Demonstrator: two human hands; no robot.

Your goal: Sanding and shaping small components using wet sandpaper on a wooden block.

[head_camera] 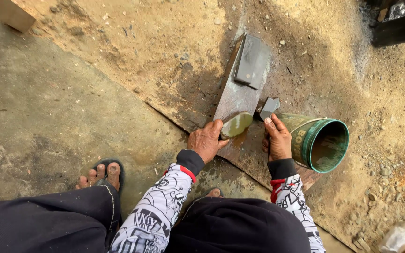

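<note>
My left hand (pixel 206 139) grips a greenish oval stone (pixel 236 124) at the near end of a wet wooden plank (pixel 233 96) lying on the ground. My right hand (pixel 276 138) holds a small grey angular piece (pixel 269 107), with its fingertips just right of the plank. A dark grey rectangular sharpening stone (pixel 249 61) rests on the plank's far end. A green bucket (pixel 319 140) lies tipped on its side against my right hand, its open mouth facing the lower right.
A rusty metal sheet (pixel 183 117) lies under the plank on sandy, gravelly ground. My sandalled foot (pixel 101 175) rests on concrete at left. A wooden beam (pixel 8 13) is at top left, dark objects (pixel 399 23) at top right, a plastic bottle (pixel 399 236) at bottom right.
</note>
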